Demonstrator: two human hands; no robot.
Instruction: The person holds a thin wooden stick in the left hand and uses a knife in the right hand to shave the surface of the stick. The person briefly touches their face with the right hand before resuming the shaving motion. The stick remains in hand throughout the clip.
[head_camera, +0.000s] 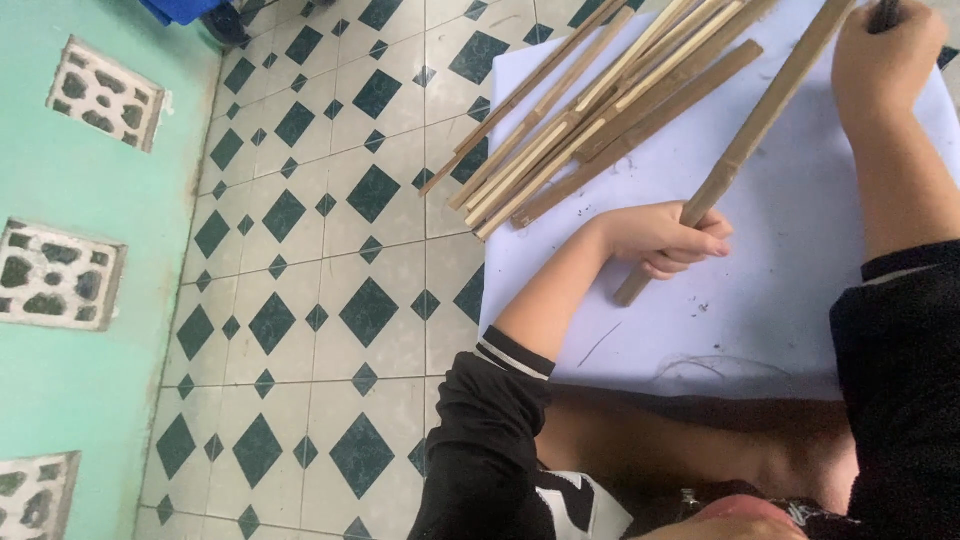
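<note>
We hold one bamboo stick in the left hand, whose fingers are wrapped tight around the shaft a short way above its lower end. The stick lies on a diagonal, its long axis running from lower left, where the blunt end rests near the white sheet, up toward the upper right edge of the view. It is a straight, narrow length of split bamboo, tan to olive in colour, with a dry, fibrous surface and faint node rings across it. Our right hand is at the upper part of the stick, fist closed around a dark handle; we cannot tell what tool the handle belongs to, because it runs out of view. The white sheet is smooth, matte and rectangular, spread flat on the floor, with small dark shavings scattered over it. Just beside the held stick, to its left, lies a pile of bamboo strips, flat and thin, pale yellow to brown, all pointing along roughly the same diagonal and overlapping one another. The floor is glazed tile, off-white with dark green diamond insets. Both forearms emerge from black sleeves.
</note>
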